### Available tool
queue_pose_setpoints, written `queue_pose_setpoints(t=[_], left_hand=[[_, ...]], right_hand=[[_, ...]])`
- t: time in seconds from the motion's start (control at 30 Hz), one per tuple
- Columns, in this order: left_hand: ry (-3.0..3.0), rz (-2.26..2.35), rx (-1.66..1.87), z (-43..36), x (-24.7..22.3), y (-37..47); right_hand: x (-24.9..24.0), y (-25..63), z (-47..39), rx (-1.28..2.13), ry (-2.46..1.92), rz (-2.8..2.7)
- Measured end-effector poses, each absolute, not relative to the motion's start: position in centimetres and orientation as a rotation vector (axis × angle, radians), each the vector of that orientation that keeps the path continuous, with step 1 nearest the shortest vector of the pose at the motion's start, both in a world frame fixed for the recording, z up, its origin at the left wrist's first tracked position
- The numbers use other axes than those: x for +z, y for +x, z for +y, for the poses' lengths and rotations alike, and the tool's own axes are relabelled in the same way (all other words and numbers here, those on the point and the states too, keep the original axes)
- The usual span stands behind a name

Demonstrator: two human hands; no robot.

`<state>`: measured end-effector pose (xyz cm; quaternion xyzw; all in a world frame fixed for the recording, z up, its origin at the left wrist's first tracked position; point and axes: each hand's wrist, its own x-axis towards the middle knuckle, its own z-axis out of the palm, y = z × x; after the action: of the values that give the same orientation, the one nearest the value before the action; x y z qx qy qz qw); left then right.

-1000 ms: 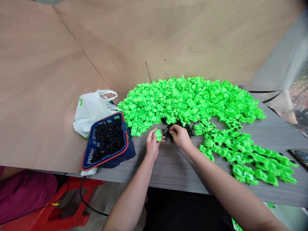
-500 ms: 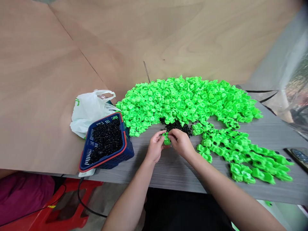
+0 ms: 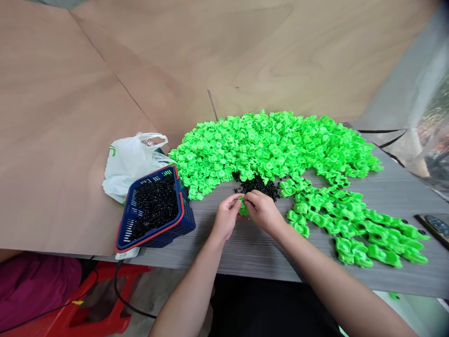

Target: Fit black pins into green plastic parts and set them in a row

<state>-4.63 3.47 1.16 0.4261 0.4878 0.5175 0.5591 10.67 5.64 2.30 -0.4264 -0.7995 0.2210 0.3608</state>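
A small green plastic piece (image 3: pixel 242 209) is gripped in my left hand (image 3: pixel 225 216), thumb and fingers closed on it just above the table's front part. My right hand (image 3: pixel 262 209) meets it from the other side, its thumb and fingertips pinched at the top of the piece. Whether a tiny part sits in that pinch is hidden. Right behind my hands lies a heap of small black parts (image 3: pixel 261 186). Beyond it spreads a large pile of matching green pieces (image 3: pixel 266 145). To the right, several green pieces with black parts on them (image 3: pixel 345 210) lie in rough rows.
On the left a blue basket (image 3: pixel 189 220) with a red handle holds many black pins (image 3: pixel 154 206). A white plastic bag (image 3: pixel 128 161) sits behind it. A phone-like object (image 3: pixel 437 229) lies at the right edge. A red stool (image 3: pixel 105 299) and another person's purple garment (image 3: pixel 38 288) are at lower left.
My fingers have shifted slightly around the green piece, and the right fingertips now cover more of its top. The piles and the basket have stayed put.
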Motion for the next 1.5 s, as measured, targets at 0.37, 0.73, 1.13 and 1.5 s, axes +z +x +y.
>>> queue_pose_setpoints(t=[0.37,0.73,1.13,1.5], left_hand=[[1.210,1.209,1.260,3.3,0.9,-4.4],[1.362,1.186,1.241,2.9,1.0,-4.6],[0.982,1.112,1.339,2.7,0.5,-4.6],[0.918,1.378,1.422,3.3,-2.1,-7.6]], right_hand=[[1.4,10.9,4.9,0.908,-1.057,-1.692],[1.2,11.2,5.7,1.321,-0.931,-1.394],[-0.5,10.7,5.8,1.181,-1.075,-1.435],[-1.8,8.8,3.7,0.593,-1.406,-2.209]])
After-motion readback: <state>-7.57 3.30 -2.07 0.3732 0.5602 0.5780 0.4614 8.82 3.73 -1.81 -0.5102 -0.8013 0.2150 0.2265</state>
